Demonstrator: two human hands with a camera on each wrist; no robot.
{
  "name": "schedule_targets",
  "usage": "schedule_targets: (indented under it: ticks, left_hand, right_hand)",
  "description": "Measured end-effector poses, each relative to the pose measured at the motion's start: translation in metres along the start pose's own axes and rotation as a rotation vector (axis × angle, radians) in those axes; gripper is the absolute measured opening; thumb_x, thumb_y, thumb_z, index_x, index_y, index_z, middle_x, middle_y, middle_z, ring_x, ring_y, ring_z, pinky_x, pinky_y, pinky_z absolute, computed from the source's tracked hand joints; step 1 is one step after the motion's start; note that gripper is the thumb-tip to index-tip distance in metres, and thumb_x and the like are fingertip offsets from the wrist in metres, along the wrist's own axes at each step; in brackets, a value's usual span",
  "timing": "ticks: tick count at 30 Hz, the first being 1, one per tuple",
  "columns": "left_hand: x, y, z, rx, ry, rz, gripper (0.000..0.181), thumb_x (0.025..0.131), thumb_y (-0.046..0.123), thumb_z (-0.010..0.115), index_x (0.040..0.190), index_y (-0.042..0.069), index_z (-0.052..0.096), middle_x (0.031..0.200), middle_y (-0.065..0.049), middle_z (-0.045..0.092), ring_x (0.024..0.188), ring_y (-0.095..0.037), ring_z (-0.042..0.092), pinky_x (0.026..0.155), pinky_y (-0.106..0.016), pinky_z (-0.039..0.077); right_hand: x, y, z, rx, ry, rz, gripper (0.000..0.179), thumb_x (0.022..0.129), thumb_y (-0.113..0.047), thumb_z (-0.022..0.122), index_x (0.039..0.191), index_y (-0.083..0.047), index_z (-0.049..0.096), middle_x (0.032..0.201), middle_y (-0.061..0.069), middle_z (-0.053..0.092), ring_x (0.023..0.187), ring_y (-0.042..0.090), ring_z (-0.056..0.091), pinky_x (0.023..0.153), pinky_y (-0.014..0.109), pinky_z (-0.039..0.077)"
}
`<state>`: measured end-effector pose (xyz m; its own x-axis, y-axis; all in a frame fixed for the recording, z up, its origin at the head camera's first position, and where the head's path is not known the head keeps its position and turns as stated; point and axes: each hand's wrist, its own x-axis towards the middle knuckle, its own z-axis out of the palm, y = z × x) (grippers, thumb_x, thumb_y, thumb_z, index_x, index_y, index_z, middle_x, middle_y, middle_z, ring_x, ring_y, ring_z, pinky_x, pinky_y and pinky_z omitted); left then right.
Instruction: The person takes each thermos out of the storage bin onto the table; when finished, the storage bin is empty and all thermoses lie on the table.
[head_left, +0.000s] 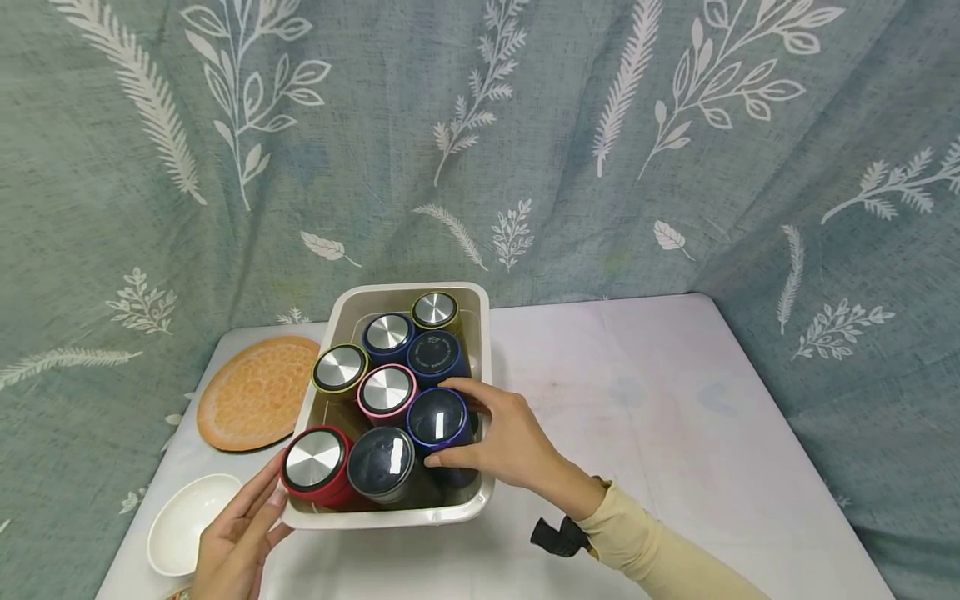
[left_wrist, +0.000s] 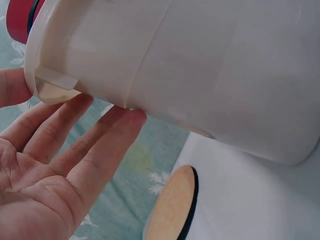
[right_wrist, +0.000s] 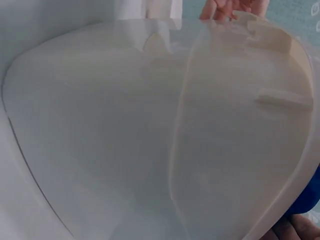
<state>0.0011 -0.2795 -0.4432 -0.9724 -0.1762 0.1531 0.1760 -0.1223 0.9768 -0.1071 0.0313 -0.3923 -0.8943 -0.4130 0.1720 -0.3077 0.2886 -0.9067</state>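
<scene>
A deep off-white plastic bin (head_left: 489,333) holds several upright vacuum flasks with silver or dark round tops. My left hand (head_left: 243,529) grips the bin's near left corner at the rim, beside a red flask (head_left: 317,460); in the left wrist view its fingers (left_wrist: 107,150) lie against the outer wall. Reaching over the right side of the bin, my right hand (head_left: 510,437) holds a blue-rimmed flask (head_left: 437,417) near its top between thumb and fingers. Around that flask stand a dark-topped grey flask (head_left: 381,462), a pink-rimmed flask (head_left: 387,390) and a dark blue flask (head_left: 435,354).
Left of the bin, a round orange board (head_left: 251,396) lies on the white-covered table (head_left: 600,400), with a white bowl (head_left: 183,521) nearer the front. A leaf-patterned green-blue curtain (head_left: 525,125) hangs behind and at both sides. A black strap (head_left: 558,537) hangs by the right wrist.
</scene>
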Motion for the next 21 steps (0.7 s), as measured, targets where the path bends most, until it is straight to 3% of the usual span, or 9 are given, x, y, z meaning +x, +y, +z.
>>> schedule_targets:
  ticks: [6, 10, 21]
  left_hand:
    - [-0.001, -0.001, 0.003, 0.001, 0.009, -0.002, 0.044, 0.103, -0.009, 0.042, 0.146, -0.003, 0.048, 0.138, 0.011, 0.063, 0.125, 0.001, 0.060, 0.080, -0.024, 0.062]
    - [-0.001, -0.001, 0.005, 0.015, 0.023, -0.003, 0.044, 0.103, -0.007, 0.043, 0.147, -0.005, 0.045, 0.139, 0.011, 0.063, 0.125, 0.001, 0.060, 0.080, -0.024, 0.062]
    - [-0.001, -0.003, 0.004, 0.023, 0.019, -0.014, 0.045, 0.104, -0.006, 0.043, 0.149, -0.006, 0.041, 0.140, 0.012, 0.061, 0.125, 0.002, 0.060, 0.080, -0.024, 0.062]
  right_hand:
    - [0.001, -0.002, -0.004, 0.018, -0.002, -0.005, 0.077, 0.061, -0.027, 0.098, 0.129, -0.026, 0.063, 0.125, 0.001, 0.071, 0.108, 0.015, 0.071, 0.094, 0.030, 0.057]
    - [0.000, -0.008, -0.009, 0.051, -0.006, -0.031, 0.076, 0.063, -0.027, 0.098, 0.130, -0.027, 0.063, 0.128, -0.003, 0.069, 0.116, 0.013, 0.069, 0.101, 0.028, 0.055]
    - [-0.002, -0.050, -0.036, 0.059, 0.020, -0.169, 0.074, 0.066, -0.020, 0.096, 0.132, -0.021, 0.063, 0.126, -0.004, 0.070, 0.114, 0.010, 0.068, 0.099, 0.026, 0.056]
